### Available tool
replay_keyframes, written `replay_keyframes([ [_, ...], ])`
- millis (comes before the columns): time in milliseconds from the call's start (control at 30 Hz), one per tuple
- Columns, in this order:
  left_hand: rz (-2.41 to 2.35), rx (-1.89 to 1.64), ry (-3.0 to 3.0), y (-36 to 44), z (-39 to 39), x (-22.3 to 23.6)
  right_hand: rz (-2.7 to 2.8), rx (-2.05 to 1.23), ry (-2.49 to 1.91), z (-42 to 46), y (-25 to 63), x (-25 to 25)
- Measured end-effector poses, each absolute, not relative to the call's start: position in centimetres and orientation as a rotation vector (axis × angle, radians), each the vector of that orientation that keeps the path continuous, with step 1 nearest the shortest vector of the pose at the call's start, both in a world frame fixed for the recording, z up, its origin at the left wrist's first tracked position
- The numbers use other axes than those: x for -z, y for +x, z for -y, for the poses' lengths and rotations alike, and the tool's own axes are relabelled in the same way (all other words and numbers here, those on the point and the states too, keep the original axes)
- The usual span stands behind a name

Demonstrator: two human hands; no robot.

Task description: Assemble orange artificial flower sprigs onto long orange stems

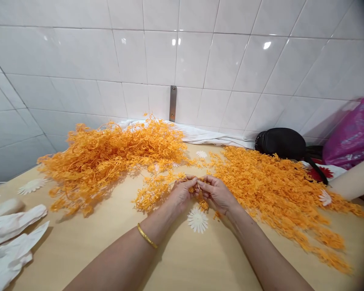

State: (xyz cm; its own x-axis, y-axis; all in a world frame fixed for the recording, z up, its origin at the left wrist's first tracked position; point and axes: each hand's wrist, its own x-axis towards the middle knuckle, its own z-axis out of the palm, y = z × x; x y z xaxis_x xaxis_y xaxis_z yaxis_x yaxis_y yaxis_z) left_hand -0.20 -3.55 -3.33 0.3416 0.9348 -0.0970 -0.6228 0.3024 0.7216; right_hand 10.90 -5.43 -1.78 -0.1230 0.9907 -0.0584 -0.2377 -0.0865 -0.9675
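Orange artificial flower sprigs lie in two large, loose heaps on a pale wooden table, one to the left of the person's hands and a longer one spreading to the right. A small orange sprig is held in the gap between the heaps, with a loose orange cluster lying just left of the hands. The left hand, with a thin gold bangle around its wrist, and the right hand meet at the fingertips. Both sets of fingers are drawn narrow, pinching the small sprig's thin stem, though they partly hide the exact grip.

A white daisy-shaped cutout lies just below the hands, and similar cutouts sit further along the table. Long white fabric pieces lie at the table's left edge. Crumpled white cloth runs along the white tiled wall, below a vertical steel strip. A black bag and a pink plastic bag rest at the far right, beside a red-and-white patterned cloth. Another person's bare forearm enters from the right.
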Motion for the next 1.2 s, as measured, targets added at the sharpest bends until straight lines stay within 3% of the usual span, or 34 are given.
replay_keyframes([
  [367,-0.629,-0.967,0.613,-0.2,3.3,3.3,1.457,-1.265,-1.200,5.3,11.3,2.0],
  [600,-0.460,-0.795,0.487,-1.2,2.7,2.7,1.370,-1.520,-0.879,6.1,12.2,0.6],
  [700,-0.393,-0.818,0.430,-1.4,2.5,2.6,1.286,-1.463,-0.797,6.1,12.6,-0.2],
  [800,-0.494,-0.869,0.441,-1.0,2.6,2.8,1.249,-1.139,-1.013,5.6,13.6,-0.5],
  [1033,-0.553,-0.847,0.471,-0.5,2.9,3.2,1.386,0.459,-1.924,4.9,15.7,0.8],
  [1100,-0.553,-0.864,0.440,-0.7,2.8,3.1,1.491,0.606,-1.917,5.1,14.9,1.2],
  [1200,-0.570,-0.966,0.406,-0.8,2.7,2.8,1.782,0.541,-1.788,5.6,12.9,2.1],
])
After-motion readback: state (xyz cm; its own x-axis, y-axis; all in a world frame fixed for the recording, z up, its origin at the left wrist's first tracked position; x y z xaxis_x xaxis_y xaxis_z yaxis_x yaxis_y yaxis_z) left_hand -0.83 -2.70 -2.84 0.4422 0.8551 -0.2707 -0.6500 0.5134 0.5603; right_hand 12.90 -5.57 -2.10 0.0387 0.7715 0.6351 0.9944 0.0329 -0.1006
